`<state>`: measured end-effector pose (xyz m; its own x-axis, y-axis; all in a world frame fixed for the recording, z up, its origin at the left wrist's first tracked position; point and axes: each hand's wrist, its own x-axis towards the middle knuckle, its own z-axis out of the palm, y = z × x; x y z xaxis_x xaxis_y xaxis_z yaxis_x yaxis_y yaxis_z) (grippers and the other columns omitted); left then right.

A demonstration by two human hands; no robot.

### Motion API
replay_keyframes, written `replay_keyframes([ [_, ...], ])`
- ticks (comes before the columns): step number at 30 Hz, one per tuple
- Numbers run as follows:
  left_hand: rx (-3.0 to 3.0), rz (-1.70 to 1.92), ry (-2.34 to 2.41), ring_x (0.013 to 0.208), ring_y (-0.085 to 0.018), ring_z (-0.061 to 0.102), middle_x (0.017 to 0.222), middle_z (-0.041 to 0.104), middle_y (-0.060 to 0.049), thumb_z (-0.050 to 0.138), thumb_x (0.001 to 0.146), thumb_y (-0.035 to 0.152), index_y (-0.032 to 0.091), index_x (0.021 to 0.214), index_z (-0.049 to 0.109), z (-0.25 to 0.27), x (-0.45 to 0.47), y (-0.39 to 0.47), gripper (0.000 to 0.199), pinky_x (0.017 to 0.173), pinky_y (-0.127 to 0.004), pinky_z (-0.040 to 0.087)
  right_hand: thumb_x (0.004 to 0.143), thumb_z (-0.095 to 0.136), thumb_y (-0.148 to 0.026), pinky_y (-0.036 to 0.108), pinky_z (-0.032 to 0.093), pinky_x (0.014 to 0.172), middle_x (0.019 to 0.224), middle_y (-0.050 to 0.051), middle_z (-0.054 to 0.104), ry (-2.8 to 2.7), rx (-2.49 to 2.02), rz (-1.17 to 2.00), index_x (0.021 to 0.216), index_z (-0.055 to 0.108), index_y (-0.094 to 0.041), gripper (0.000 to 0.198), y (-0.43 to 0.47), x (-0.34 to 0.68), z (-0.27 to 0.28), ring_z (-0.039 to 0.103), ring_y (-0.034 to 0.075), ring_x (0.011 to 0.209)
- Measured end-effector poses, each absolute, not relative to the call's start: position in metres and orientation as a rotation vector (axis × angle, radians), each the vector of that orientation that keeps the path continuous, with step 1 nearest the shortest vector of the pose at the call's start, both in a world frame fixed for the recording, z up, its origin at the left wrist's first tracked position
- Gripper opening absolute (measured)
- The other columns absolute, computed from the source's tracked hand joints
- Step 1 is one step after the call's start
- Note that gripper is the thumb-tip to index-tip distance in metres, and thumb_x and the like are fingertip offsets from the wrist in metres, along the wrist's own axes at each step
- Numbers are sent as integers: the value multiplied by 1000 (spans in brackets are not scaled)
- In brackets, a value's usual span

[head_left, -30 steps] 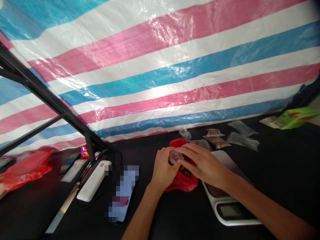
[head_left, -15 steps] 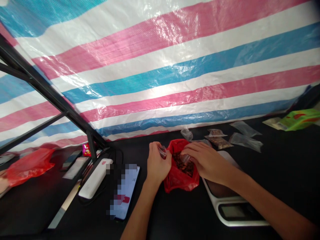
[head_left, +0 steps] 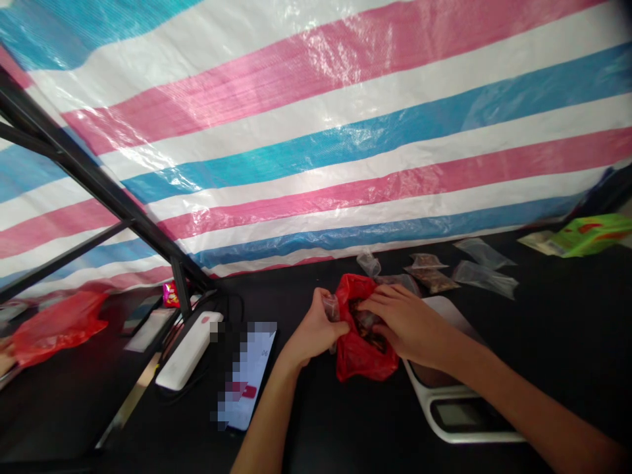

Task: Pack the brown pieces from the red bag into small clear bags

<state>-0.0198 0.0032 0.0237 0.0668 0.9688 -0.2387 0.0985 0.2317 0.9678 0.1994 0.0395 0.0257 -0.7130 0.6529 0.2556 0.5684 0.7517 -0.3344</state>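
Note:
A red plastic bag [head_left: 368, 365] stands open on the black table, with small dark brown dried pieces [head_left: 378, 342] inside. My right hand [head_left: 402, 322] reaches into its mouth, fingers closed round a clear, crinkled piece of plastic [head_left: 366, 318]; whether that is a bag or a scoop I cannot tell. At the red bag's left side, my left hand [head_left: 318, 329] is closed on a small clear plastic bag [head_left: 330, 304], its thumb against the red rim. Behind my right hand lies another clear bag [head_left: 407, 283].
A white-rimmed scale [head_left: 444, 415] sits under my right forearm. Filled packets [head_left: 434, 280] and clear bags [head_left: 486, 276] lie behind. Left are a phone [head_left: 251, 382], a white power strip [head_left: 190, 352] and a black frame [head_left: 111, 201]. Another person's hand [head_left: 6, 359] is beside a red bag [head_left: 59, 329].
My left hand has turned and shifted right, its thumb now at the red bag's rim. The red bag has moved slightly right. My right hand has gone a little deeper into it.

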Motion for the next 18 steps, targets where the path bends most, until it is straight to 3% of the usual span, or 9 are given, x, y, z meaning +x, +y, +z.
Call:
replay_keyframes([
  [5,984,1092,1307,59,-8,49,76,52,9,60,63,11,25,103,40,13,-18,9,47,55,-18,38,83,69,-8,50,43,105,113,11,78,-2571,-1026,339,116,76,-21,36,38,195,24,63,33,116],
  [11,897,1104,1378,45,-8,36,69,42,11,58,64,17,27,99,42,6,-19,12,40,40,-19,22,85,71,-12,50,42,102,117,12,73,-2525,-1085,319,110,76,-20,27,32,187,22,60,34,119],
  [18,783,1197,1399,48,-7,38,71,44,10,61,66,17,26,99,42,6,-9,12,39,43,-19,22,84,69,-7,47,39,100,109,8,77,-2487,-1045,425,106,75,-21,28,29,184,20,64,30,113],
])
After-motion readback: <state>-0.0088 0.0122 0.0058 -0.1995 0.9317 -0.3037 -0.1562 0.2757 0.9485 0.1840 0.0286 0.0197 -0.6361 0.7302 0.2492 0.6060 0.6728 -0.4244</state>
